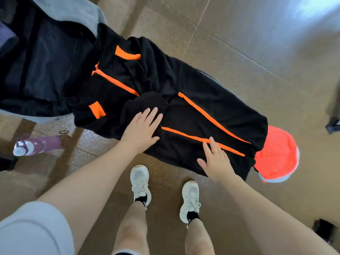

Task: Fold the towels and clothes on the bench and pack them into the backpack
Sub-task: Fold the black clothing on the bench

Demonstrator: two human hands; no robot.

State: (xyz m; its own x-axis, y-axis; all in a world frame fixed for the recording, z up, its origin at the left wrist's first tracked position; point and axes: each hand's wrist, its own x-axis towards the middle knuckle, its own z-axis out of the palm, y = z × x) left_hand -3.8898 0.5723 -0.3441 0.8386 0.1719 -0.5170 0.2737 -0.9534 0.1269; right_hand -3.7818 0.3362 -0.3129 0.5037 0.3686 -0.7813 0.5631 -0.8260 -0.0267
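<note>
You have one wide-angle view from your head, looking steeply down and slightly forward. It sits close: your forearms enter from the lower corners and your shoes (189, 200) stand at lower centre. The bench (219, 81) crosses diagonally from upper left to right of centre.

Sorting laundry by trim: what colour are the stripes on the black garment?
Bright orange stripes on the black garment, head view.

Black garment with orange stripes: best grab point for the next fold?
Probably the end of the black garment beside the orange cap, pinched from above with the right hand: it lies flat, and that edge is free to lift toward the backpack.
</note>
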